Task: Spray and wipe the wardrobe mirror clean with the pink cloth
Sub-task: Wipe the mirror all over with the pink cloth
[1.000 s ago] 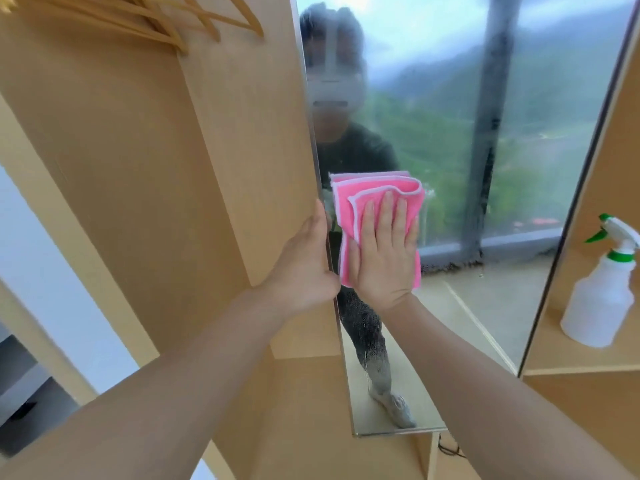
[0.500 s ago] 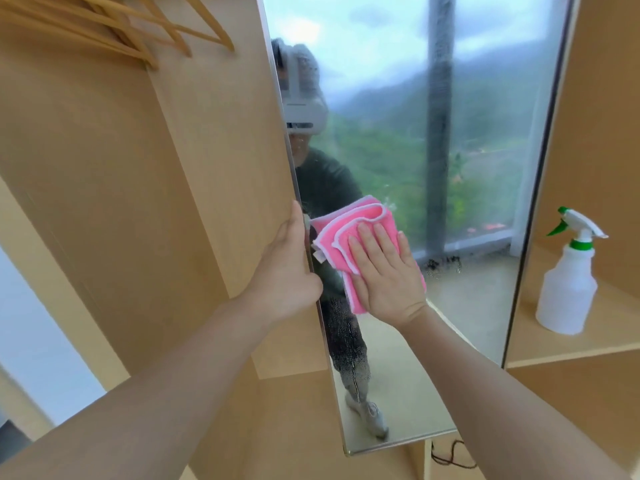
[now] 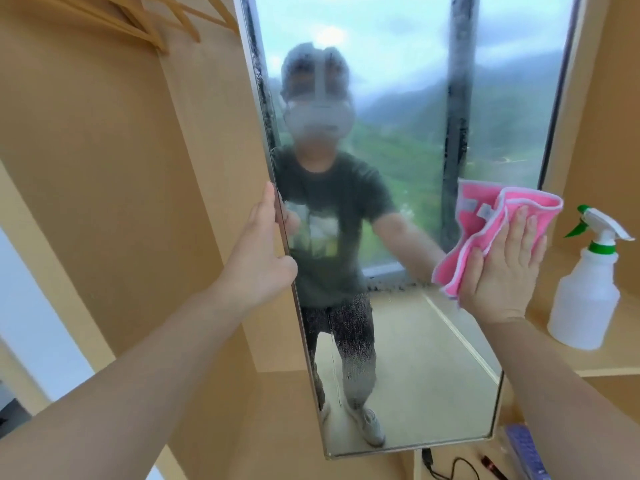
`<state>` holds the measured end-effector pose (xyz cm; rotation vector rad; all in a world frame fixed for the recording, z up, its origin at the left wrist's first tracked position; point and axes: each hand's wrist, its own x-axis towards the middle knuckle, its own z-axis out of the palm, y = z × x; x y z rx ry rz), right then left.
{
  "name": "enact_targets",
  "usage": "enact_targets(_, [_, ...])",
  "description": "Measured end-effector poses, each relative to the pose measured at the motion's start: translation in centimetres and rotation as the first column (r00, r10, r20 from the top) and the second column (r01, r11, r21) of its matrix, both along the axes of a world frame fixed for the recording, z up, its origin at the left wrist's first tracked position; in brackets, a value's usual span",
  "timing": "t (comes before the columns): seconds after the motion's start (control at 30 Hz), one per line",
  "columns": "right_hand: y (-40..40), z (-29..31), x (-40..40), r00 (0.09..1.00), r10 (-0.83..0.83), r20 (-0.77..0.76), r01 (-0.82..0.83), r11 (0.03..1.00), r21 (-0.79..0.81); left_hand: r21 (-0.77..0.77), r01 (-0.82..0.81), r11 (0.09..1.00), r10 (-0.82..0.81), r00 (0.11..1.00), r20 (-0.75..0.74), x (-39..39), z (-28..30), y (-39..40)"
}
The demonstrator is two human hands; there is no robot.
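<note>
we find no brand or legible writing anywhere; the pink cloth [image 3: 485, 233] carries two small grey tags, but nothing on them can be read, and the spray bottle [image 3: 585, 299] shows no label on the side facing us. we count one mirror [image 3: 408, 271], one cloth, one bottle and two hands. the left hand [image 3: 258, 258] holds the mirror's left edge, thumb up along the near side and fingers wrapped behind the frame where we cannot see them. the right hand [image 3: 504, 268] lies flat with straight fingers, pressing the folded cloth against the glass near the mirror's right edge, about halfway up; the hands are well apart, one at each side of the mirror. the bottle, translucent white with a white trigger head and green collar and nozzle tip, stands upright on a wooden shelf [image 3: 588, 362] just right of the mirror, apart from both hands. wooden hangers [image 3: 145, 22] show at the top left, cut off by the frame, so we cannot count them surely. the upper glass is hazy and the lower part is speckled with droplets, so the person's reflection is blurred. below the mirror lie a black cable [image 3: 450, 469], a small dark object with a red band and a bluish object, all partly cut off and hard to identify.
</note>
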<state>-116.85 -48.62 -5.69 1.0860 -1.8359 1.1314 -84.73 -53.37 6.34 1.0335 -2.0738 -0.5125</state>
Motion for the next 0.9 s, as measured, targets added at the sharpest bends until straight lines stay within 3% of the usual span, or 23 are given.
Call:
enact_targets(0.13, [-0.2, -0.8, 0.1, 0.998, 0.012, 0.067, -0.006, 0.996, -0.093, 0.019, 0.006, 1.0, -0.004, 0.994, -0.112, 0.3, -1.4, -0.4])
enact_targets(0.37, [-0.6, -1.9, -0.8, 0.999, 0.006, -0.032, -0.011, 0.99, -0.144, 0.046, 0.086, 0.995, -0.081, 0.991, -0.102, 1.0, -6.6, -0.8])
enact_targets(0.77, [-1.0, -5.7, -1.7, 0.982, -0.064, -0.175, 0.026, 0.976, -0.214, -0.227, 0.179, 0.957, -0.204, 0.974, -0.094, 0.7, -14.3, -1.9])
enact_targets(0.9, [-1.5, -6.8, -2.2, 0.986, -0.049, -0.162, 0.01, 0.972, -0.234, -0.305, 0.155, 0.94, -0.175, 0.984, -0.039, 0.8, -15.7, -2.5])
